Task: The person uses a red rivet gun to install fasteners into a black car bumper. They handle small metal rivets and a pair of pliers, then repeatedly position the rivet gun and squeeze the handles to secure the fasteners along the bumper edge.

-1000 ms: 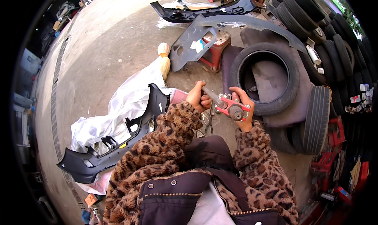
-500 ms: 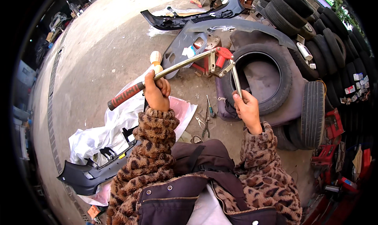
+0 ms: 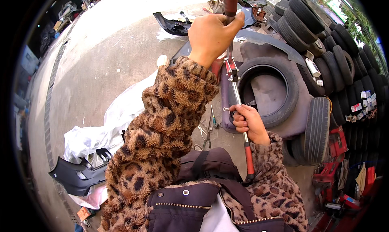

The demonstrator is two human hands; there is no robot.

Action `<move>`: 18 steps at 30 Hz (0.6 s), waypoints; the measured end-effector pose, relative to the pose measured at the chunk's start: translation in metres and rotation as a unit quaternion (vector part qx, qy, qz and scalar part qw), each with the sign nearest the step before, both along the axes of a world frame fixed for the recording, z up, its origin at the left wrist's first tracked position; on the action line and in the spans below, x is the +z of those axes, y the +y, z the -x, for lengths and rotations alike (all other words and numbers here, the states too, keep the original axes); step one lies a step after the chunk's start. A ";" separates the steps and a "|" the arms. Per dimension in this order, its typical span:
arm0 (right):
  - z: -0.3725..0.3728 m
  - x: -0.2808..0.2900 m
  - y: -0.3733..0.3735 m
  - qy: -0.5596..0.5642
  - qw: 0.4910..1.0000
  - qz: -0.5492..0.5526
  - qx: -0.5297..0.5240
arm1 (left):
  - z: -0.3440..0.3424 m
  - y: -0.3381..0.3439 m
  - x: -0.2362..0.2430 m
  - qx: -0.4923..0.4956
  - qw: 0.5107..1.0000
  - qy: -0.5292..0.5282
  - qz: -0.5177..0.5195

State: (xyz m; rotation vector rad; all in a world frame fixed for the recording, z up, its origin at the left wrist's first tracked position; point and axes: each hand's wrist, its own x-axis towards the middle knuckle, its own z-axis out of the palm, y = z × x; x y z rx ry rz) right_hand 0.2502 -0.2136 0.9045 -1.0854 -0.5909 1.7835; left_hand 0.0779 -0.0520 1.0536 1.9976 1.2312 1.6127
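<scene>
A two-handled lever riveter (image 3: 232, 71) with a red jointed head, steel arms and dark-and-red grips spans between my hands. My left hand (image 3: 213, 34), raised far forward, is closed around the upper handle just below its grip. Lower down, my right hand (image 3: 250, 122) wraps the steel arm of the other handle, whose red grip (image 3: 249, 157) points back toward my body. Part of the riveter's head is hard to make out edge-on. Beyond the right hand, a loose tyre (image 3: 292, 104) lies flat on a dark purplish panel (image 3: 298, 122).
Stacked tyres (image 3: 302, 19) fill the right side, with one tyre (image 3: 317, 128) standing upright. Pliers (image 3: 208, 136) and a screwdriver (image 3: 214, 117) lie on the ground. White sheeting (image 3: 87, 138) and a black bumper piece (image 3: 75, 177) are at left; another bumper (image 3: 172, 24) lies ahead.
My left hand has swung its handle up and forward, from crosswise to pointing away. My right hand has moved lower, and the riveter's arms now stand nearly in line.
</scene>
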 end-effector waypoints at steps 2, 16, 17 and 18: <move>-0.002 0.001 -0.002 0.035 0.999 0.026 0.005 | -0.003 0.020 -0.004 0.029 0.998 0.052 0.017; 0.001 0.014 -0.004 0.050 0.998 0.000 -0.044 | 0.020 0.049 -0.028 0.019 0.994 -0.058 0.086; 0.001 0.015 -0.004 0.049 0.998 -0.003 -0.046 | 0.021 0.047 -0.027 0.017 0.994 -0.061 0.089; 0.000 0.017 -0.003 0.047 0.998 -0.006 -0.048 | 0.022 0.045 -0.024 0.016 0.993 -0.065 0.093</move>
